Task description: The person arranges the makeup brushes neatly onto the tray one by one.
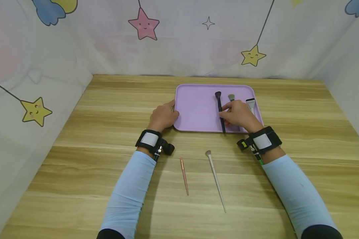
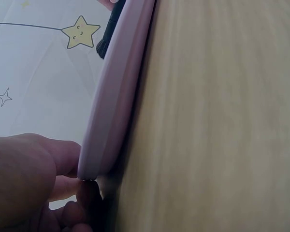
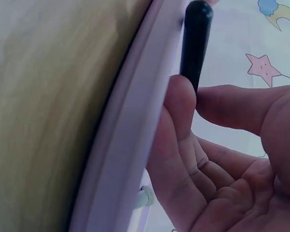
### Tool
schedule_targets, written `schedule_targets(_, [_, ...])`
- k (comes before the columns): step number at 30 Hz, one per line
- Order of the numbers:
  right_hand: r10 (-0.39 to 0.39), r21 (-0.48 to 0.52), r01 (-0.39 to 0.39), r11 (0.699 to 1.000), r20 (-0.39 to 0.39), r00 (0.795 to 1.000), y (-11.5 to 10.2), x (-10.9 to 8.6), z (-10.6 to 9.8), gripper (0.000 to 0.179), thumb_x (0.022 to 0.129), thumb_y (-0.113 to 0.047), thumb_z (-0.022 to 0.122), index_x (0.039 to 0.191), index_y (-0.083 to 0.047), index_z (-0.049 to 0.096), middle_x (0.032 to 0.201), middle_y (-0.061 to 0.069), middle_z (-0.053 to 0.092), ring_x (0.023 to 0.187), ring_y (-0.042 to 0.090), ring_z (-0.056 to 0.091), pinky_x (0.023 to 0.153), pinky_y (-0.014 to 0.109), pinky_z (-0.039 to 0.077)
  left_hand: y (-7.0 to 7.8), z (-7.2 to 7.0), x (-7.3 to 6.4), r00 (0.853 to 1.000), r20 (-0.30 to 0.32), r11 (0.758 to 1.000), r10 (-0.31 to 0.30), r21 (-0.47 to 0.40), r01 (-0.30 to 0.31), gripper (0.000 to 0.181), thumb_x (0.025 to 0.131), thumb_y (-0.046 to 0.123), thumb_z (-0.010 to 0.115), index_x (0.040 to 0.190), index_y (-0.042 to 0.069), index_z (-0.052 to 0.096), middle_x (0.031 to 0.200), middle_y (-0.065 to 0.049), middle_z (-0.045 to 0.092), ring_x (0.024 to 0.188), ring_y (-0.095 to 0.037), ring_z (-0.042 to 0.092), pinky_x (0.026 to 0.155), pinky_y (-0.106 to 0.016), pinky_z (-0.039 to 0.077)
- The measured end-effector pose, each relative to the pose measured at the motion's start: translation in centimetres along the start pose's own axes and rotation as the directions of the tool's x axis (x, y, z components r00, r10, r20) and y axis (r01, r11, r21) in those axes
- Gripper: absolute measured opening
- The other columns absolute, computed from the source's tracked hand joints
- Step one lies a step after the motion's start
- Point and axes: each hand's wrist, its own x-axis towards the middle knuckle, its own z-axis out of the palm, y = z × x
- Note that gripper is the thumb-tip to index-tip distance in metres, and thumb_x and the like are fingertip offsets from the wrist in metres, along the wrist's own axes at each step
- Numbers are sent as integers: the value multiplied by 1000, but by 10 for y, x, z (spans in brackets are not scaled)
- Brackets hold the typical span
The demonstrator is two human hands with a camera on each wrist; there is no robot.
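A black makeup brush (image 1: pixel 219 105) slants across the purple tray (image 1: pixel 197 109), its dark bristles toward the back. My right hand (image 1: pixel 238 114) pinches its handle between thumb and fingers; in the right wrist view the rounded handle end (image 3: pixel 197 34) rises above the fingertips. At the tray's left edge, my left hand (image 1: pixel 164 117) grips the rim, thumb on top and fingers by the outer side, as the left wrist view shows. Beside the right hand, a brush with greenish bristles (image 1: pixel 231 97) lies on the tray, its handle mostly hidden. Farther right lies a flat, clear-handled brush (image 1: pixel 250 103), partly covered.
In front of the tray, a short pink makeup brush (image 1: pixel 183 176) and a longer pale-handled brush (image 1: pixel 216 181) lie on the wooden table (image 1: pixel 107 172). A white cloth (image 1: pixel 182 49) printed with stars hangs behind the table and along its sides.
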Motion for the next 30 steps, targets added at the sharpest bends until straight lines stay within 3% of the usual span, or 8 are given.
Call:
schedule_targets(9, [-28, -39, 27, 999, -36, 999, 4, 0, 3, 42, 95, -24, 69, 123, 8, 66, 69, 8, 70, 57, 17, 65, 53, 29, 46, 2, 2, -1, 1000, 5, 1000, -2, 10, 2, 63, 98, 29, 50, 158, 17, 38, 144, -15, 54, 94, -33, 57, 70, -40, 43])
schedule_targets(16, [-33, -119, 28, 993, -42, 999, -2, -3, 5, 49, 85, -22, 72, 125, 6, 65, 87, 16, 71, 70, 23, 62, 57, 33, 46, 3, 0, -2, 1000, -7, 1000, -3, 24, 3, 62, 97, 30, 50, 157, 16, 39, 146, -15, 53, 99, -33, 56, 75, -43, 45])
schedule_targets(30, [4, -134, -7, 991, -24, 1000, -2, -4, 9, 50, 93, -20, 69, 132, 8, 58, 68, 9, 68, 59, 19, 63, 56, 32, 46, 3, 0, -1, 1000, -8, 1000, 3, 20, -2, 62, 98, 30, 51, 157, 16, 39, 143, -15, 56, 94, -32, 57, 72, -41, 44])
